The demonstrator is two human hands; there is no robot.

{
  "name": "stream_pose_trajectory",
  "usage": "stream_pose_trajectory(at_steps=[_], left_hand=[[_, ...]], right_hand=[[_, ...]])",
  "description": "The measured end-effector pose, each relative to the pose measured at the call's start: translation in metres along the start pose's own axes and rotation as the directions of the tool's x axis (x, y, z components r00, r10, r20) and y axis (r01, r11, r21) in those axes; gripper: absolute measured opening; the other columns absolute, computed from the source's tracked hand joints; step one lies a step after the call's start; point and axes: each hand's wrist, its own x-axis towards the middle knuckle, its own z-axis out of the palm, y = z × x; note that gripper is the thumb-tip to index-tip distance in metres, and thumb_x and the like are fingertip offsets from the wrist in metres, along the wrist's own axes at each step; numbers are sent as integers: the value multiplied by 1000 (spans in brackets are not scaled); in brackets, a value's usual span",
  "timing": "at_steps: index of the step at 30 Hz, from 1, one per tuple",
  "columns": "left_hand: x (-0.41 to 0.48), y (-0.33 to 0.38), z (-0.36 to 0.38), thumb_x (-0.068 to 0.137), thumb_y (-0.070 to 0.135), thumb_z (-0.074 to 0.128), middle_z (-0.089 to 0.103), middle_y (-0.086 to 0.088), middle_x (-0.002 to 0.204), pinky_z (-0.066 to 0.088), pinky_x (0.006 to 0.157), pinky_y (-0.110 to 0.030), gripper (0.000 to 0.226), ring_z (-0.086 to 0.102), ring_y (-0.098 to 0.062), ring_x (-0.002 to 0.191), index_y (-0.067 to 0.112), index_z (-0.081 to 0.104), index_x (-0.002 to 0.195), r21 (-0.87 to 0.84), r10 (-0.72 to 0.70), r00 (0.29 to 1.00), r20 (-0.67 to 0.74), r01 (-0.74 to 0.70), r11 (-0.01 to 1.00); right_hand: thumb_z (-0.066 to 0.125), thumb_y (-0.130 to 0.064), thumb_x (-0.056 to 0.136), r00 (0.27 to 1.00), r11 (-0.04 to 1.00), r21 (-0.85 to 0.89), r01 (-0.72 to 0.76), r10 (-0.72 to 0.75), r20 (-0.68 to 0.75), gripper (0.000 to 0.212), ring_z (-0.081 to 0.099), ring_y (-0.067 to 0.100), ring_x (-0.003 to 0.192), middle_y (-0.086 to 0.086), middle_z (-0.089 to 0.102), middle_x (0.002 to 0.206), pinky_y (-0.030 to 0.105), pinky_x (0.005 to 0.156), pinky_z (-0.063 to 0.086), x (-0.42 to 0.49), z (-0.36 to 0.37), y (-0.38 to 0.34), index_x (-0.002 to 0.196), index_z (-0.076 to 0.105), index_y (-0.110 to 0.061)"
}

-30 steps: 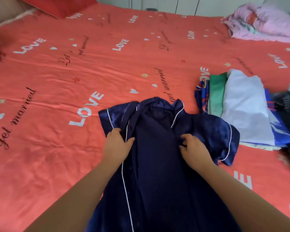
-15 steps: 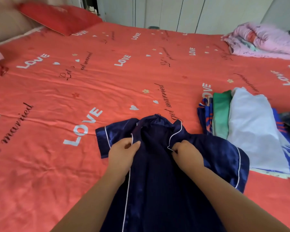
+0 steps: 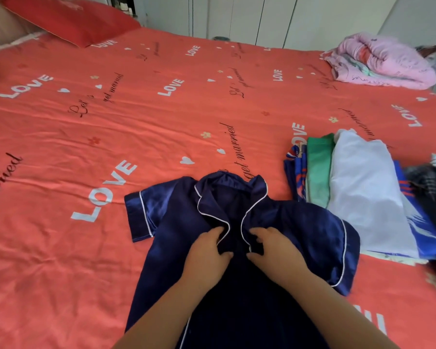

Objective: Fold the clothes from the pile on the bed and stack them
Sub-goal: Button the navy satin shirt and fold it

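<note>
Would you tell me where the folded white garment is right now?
Head view, right side: the white garment tops the stack, beside the green garment, right of the navy shirt.

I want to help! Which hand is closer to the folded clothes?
Right. The right hand holds the shirt nearer the folded clothes; the left hand is farther off.

We lose the hem of the navy shirt (image 3: 300, 235) below the bottom edge, and its front edges vanish under the left hand (image 3: 207, 255) and right hand (image 3: 275, 248) that pinch them. The white garment (image 3: 363, 192) hides most of the folded stack (image 3: 317, 170) beneath it. At the right edge a dark pile (image 3: 431, 187) is blurred and cut off; we cannot tell its garments apart.
</note>
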Motion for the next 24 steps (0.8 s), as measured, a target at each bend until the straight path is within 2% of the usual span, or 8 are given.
stream_pose_trajectory(at_steps=[4,7,10,13,18,20,22,24], left_hand=[[-8,4,0,78,21,68,62,2,103,47,87,-28,31,58,-14,96,22,60,108,-19,-8,1000,-29,7,1000],[-19,3,-3,79,23,68,63,5,100,47,82,-24,31,58,-11,92,23,58,107,-45,-20,998,-53,17,999],[-43,0,-7,78,27,70,64,7,100,49,83,-26,38,59,-10,92,22,54,113,-54,-60,998,-19,59,997],[-72,-6,-9,78,30,70,65,5,100,49,83,-29,43,60,-13,93,20,52,116,4,-64,998,-14,64,998],[-117,-8,-16,81,31,66,60,13,82,45,69,-21,37,58,-8,80,23,52,114,28,-61,998,-5,61,998],[-135,-5,-20,82,31,64,60,12,83,46,69,-24,31,58,-11,81,23,52,110,89,-40,999,6,40,995],[-150,1,-24,83,27,64,56,15,73,42,64,-16,21,56,-9,75,22,56,103,82,-4,1000,-13,5,997],[-161,12,-26,82,22,66,56,19,71,38,62,-5,21,56,-1,69,22,60,102,-31,33,998,-61,-35,999]], right_hand=[[58,-20,85,997,1000,8,-8,8,-77,41,56,19,108,-1,58,118,31,86,47,-8,1,7,125,46,-22],[49,-14,89,989,999,41,-24,29,-146,30,58,23,102,2,63,110,31,81,44,-11,-5,8,119,49,-18],[56,-16,87,990,994,106,-33,47,-132,39,55,23,107,4,56,118,33,90,44,-29,-10,8,124,47,-18],[64,-30,82,996,998,37,42,-39,-81,49,48,21,114,3,46,123,29,98,39,-70,-3,7,127,46,-20],[60,-50,78,999,996,-71,-52,52,-5,61,44,18,112,-4,42,119,27,92,42,-154,11,3,130,36,-27],[58,-38,82,996,993,-85,-84,86,19,54,50,17,109,-3,47,118,26,88,43,-177,14,5,131,35,-26],[54,-20,86,993,993,-16,-120,120,18,43,57,20,101,0,59,109,25,81,41,-190,10,11,127,44,-21],[57,-7,85,979,948,246,-201,200,27,34,61,18,83,0,66,87,22,70,39,-197,-4,22,119,56,-13]])
